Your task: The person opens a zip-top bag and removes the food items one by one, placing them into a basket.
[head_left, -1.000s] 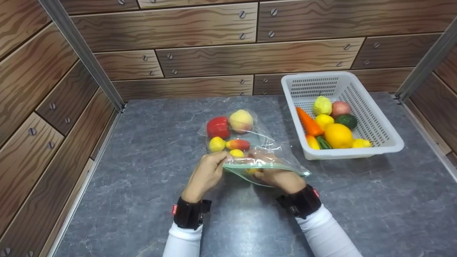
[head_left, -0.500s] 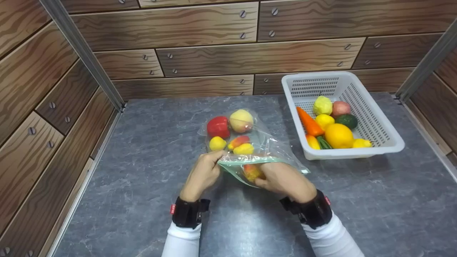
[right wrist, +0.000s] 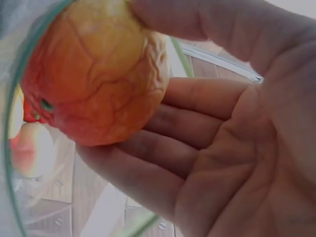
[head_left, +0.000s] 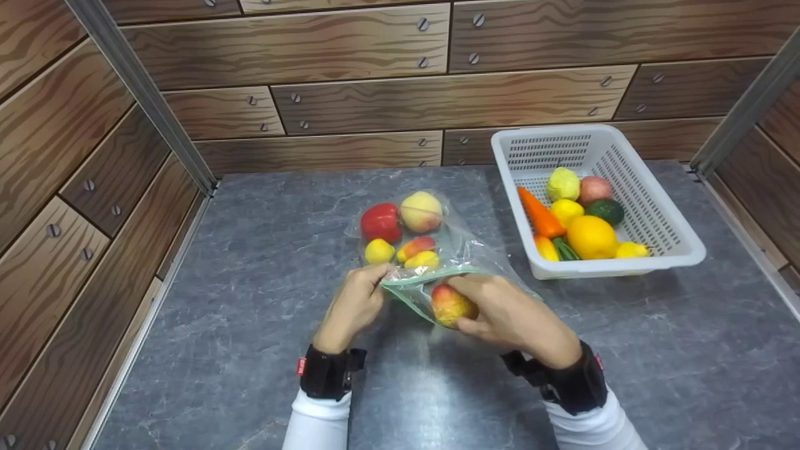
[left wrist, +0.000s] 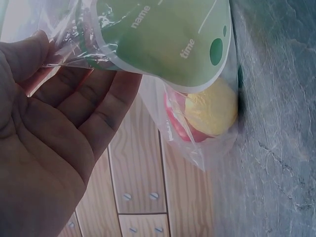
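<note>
A wrinkled red-and-yellow fruit [head_left: 451, 307] sits at the open, green-edged mouth of a clear bag [head_left: 469, 250], pinched between the thumb and fingers of the right hand [head_left: 509, 315]. The left hand [head_left: 355, 306] pinches the bag's edge at the other side of the opening. Deeper inside the bag lie a red pepper [head_left: 380, 223], a pale peach [head_left: 420, 211] and three smaller pieces — yellow or red-and-yellow. Beyond, to the right, a white basket [head_left: 615, 269] holds more produce, among it a carrot [head_left: 539, 212], on the grey marbled table [head_left: 262, 300].
</note>
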`<state>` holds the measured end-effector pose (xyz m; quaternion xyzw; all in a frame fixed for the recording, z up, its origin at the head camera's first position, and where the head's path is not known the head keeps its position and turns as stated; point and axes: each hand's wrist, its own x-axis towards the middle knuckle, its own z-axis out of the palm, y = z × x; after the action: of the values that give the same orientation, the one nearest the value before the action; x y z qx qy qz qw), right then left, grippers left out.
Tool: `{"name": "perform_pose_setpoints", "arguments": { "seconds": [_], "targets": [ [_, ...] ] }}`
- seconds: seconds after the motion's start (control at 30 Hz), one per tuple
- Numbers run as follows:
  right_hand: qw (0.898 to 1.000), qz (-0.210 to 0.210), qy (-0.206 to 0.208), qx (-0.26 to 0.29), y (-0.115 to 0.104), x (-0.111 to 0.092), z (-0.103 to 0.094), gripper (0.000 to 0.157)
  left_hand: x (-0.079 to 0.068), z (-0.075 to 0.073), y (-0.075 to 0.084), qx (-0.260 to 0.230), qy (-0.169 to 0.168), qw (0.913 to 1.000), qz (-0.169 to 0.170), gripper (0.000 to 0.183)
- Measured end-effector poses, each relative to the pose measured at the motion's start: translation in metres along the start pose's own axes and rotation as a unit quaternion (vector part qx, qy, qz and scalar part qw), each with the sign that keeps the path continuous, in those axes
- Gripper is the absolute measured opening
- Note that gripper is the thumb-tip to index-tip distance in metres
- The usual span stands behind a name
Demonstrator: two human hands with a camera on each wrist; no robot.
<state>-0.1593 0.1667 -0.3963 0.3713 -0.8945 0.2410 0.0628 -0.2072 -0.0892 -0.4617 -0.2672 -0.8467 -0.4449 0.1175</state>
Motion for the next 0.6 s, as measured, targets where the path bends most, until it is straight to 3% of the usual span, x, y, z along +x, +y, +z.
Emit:
{"name": "perform_pose_setpoints", "arguments": {
  "seconds": [0.2,0.4,0.6],
  "targets": [
    [0.999,-0.017,0.019,0.036,0.001,-0.01,-0.016,0.049,0.0,0.001,0.0,0.005,0.003,1.0,0.0,0.023],
    [0.994,-0.044,0.093,0.045,0.004,-0.024,-0.033,0.055,0.0,0.0,-0.002,0.006,0.003,1.0,-0.004,0.021],
    [0.986,-0.017,0.153,0.061,0.012,-0.036,-0.046,0.058,-0.001,-0.003,-0.003,0.005,0.001,1.0,-0.008,0.026]
  ]
}}
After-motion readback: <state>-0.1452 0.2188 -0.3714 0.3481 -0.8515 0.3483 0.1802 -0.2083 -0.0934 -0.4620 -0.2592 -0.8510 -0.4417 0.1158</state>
